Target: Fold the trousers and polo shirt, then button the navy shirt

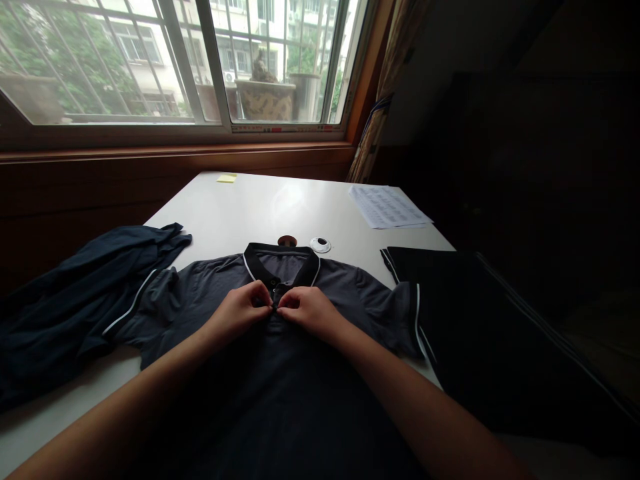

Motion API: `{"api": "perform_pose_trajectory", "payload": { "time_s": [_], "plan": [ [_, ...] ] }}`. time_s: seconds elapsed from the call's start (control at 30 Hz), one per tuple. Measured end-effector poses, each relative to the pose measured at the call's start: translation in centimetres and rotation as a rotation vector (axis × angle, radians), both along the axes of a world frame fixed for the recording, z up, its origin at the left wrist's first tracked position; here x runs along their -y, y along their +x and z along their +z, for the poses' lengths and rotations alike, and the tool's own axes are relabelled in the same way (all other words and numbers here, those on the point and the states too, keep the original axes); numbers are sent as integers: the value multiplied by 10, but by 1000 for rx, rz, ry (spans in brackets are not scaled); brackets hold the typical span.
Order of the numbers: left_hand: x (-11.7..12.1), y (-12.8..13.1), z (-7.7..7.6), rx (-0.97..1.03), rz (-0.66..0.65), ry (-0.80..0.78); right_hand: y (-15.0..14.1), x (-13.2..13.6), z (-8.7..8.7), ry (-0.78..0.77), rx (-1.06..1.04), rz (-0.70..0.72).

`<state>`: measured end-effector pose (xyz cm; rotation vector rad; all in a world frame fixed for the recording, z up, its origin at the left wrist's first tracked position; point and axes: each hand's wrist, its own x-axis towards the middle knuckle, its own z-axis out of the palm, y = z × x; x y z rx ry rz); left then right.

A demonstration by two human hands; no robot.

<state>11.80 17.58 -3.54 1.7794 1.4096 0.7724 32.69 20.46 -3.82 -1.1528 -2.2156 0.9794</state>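
A dark grey polo shirt [345, 287] lies spread face up on the white table [260, 210], its black, white-edged collar [306, 265] toward the window. My left hand [246, 308] pinches the left edge of the button placket just below the collar. From the other side, my right hand [307, 307] pinches the placket's right edge, fingertips almost meeting those of the left. A small button shows above the fingertips at the neck opening. Whether a button sits between the fingers is hidden.
Crumpled dark clothing [100, 280] lies at the left, folded dark trousers or similar cloth [450, 320] at the right. Beyond the collar are a round hole [287, 241] and a white ring-shaped cover [321, 245]. Printed sheets [385, 205] and yellow sticky notes [227, 178] lie farther back.
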Motion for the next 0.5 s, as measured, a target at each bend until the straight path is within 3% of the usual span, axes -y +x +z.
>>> {"api": "perform_pose_trajectory", "payload": {
  "time_s": [0.5],
  "plan": [
    [0, -1, 3, -46, 13, -11, 1, 0, 1, -85, -61, -12]
  ]
}}
